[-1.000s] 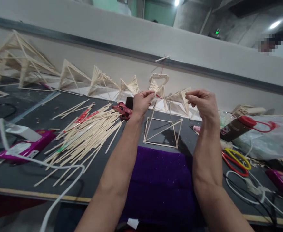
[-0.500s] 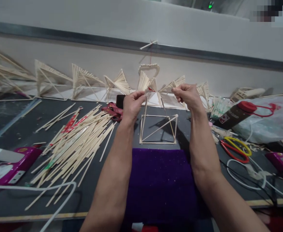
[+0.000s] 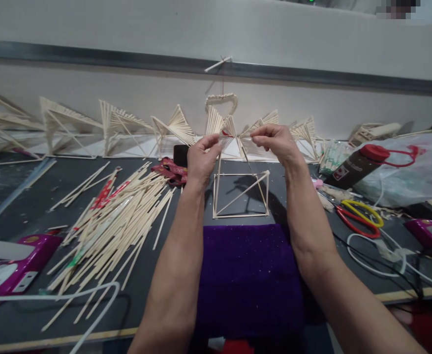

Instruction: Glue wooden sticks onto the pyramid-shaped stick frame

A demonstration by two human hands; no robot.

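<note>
The stick frame (image 3: 241,216) is stood on the dark table (image 3: 20,201) before a pale wall (image 3: 145,88), beneath the left hand (image 3: 201,157) and right hand (image 3: 279,142), both pinched closed, anything gripped too small to tell.

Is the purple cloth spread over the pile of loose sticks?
No, the purple cloth lies in front of the stick frame, and the loose sticks are uncovered to its left.
</note>
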